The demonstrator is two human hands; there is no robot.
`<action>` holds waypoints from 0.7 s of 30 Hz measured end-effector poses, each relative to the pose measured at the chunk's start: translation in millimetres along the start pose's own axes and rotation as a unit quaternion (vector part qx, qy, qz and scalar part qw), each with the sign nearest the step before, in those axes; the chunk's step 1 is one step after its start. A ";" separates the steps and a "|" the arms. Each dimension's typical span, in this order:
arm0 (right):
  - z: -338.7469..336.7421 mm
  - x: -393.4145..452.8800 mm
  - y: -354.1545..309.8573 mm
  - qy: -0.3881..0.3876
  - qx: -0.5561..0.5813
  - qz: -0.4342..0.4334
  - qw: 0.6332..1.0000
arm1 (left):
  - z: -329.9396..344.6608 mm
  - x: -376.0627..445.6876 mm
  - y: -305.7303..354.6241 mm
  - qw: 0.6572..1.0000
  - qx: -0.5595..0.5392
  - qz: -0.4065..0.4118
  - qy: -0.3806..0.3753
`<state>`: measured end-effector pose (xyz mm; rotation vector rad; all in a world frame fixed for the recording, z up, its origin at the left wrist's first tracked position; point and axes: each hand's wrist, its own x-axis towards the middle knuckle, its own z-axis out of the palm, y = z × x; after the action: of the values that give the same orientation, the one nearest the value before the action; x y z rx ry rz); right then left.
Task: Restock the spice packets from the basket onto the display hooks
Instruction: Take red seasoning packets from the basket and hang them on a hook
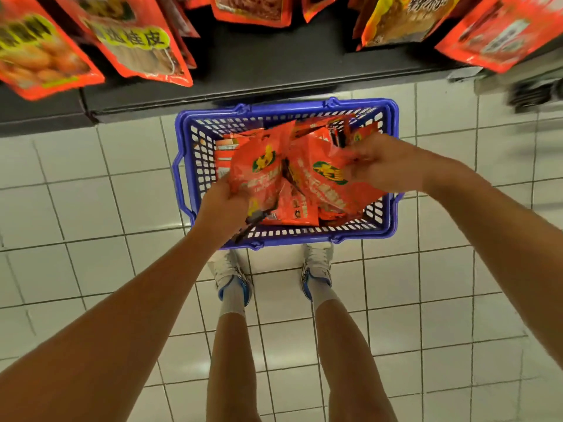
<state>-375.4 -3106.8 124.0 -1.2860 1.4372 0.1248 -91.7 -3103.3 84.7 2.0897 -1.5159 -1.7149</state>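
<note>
Basket: blue, on the tiled floor just ahead of the feet, below the rack.
Packets: red, heaped in the basket; two are raised above the heap.
Left hand: fingers curled on the lower edge of the left packet, which stands with its long axis running up and away.
Right hand: pinches the right packet at its upper right edge; that packet slants down toward the left.
Hung packets: on the rack above, beyond the basket; hooks themselves not visible.
Key relation: both held packets lie low, the rack up and ahead; judging by reach, neither hand is clearly nearer.
</note>
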 end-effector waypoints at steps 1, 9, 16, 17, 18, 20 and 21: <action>-6.9 -1.2 -7.1 -0.012 0.001 -0.002 1.000 | -1.6 -3.2 6.3 1.000 -0.017 0.002 -0.005; -44.0 -36.1 -64.9 -0.125 -0.071 -0.017 0.990 | -27.8 -41.7 43.9 0.992 -0.120 -0.030 0.020; -62.5 -77.7 -119.7 0.127 0.103 -0.046 0.986 | -58.7 -90.3 78.5 0.971 -0.233 -0.032 -0.033; -65.2 -85.3 -129.4 0.150 0.160 -0.049 0.974 | -65.3 -98.2 87.1 0.966 -0.254 -0.035 -0.032; -67.6 -93.6 -139.2 0.168 0.218 -0.052 0.960 | -72.8 -107.9 97.8 0.960 -0.274 -0.039 -0.031; -73.1 -113.2 -158.5 0.196 0.324 -0.058 0.924 | -91.8 -129.2 119.6 0.951 -0.306 -0.028 -0.031; -76.4 -124.7 -169.2 0.208 0.365 -0.061 0.906 | -102.4 -141.3 130.6 0.949 -0.314 -0.010 -0.031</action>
<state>-331.1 -3150.2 338.9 -0.7837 1.5322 -0.7522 -83.5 -3127.3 301.2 1.7245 -0.7885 -1.9446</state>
